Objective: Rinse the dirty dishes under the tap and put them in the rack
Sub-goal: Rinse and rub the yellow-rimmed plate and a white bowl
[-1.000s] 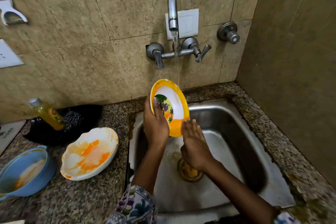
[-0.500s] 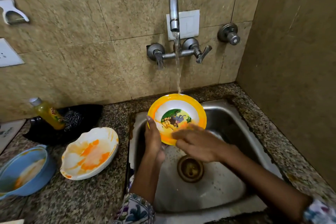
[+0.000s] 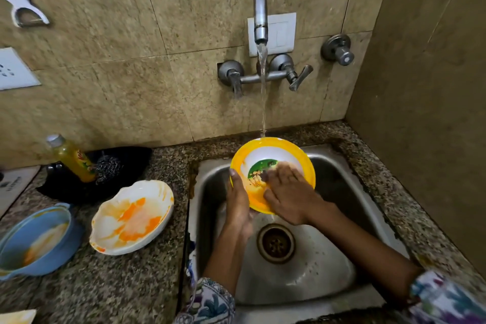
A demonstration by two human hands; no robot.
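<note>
Yellow bowl (image 3: 273, 148): held tilted over the steel sink (image 3: 331, 268), its white inside with a green picture facing the camera; orange smears on the lower part; the far rim sits right under the falling water.
Left hand (image 3: 238, 202): grips the bowl's left rim, thumb on the inside edge, the other fingers curled behind and out of sight.
Right hand (image 3: 292, 197): lies flat on the inside of the bowl, fingers straight and close together, pressed on the wet surface; blurred.
Tap (image 3: 260, 16): wall-mounted, running; a thin stream (image 3: 263, 97) drops from the spout to the bowl's upper rim.
Sink drain (image 3: 275, 243): round strainer, just below the bowl and between the two forearms.
White dish (image 3: 132, 217): on the table (image 3: 118, 279) left of the sink, scalloped edge, streaked with orange residue.
Blue bowl (image 3: 36, 241): further left on the table, near the white dish, also smeared inside.
Bottle (image 3: 72, 158): yellow liquid, leaning in a black tray (image 3: 131, 160) beside a steel scrubber (image 3: 109, 167), behind the white dish against the wall.
Sleeves (image 3: 210, 302): patterned fabric at the lower edge.
</note>
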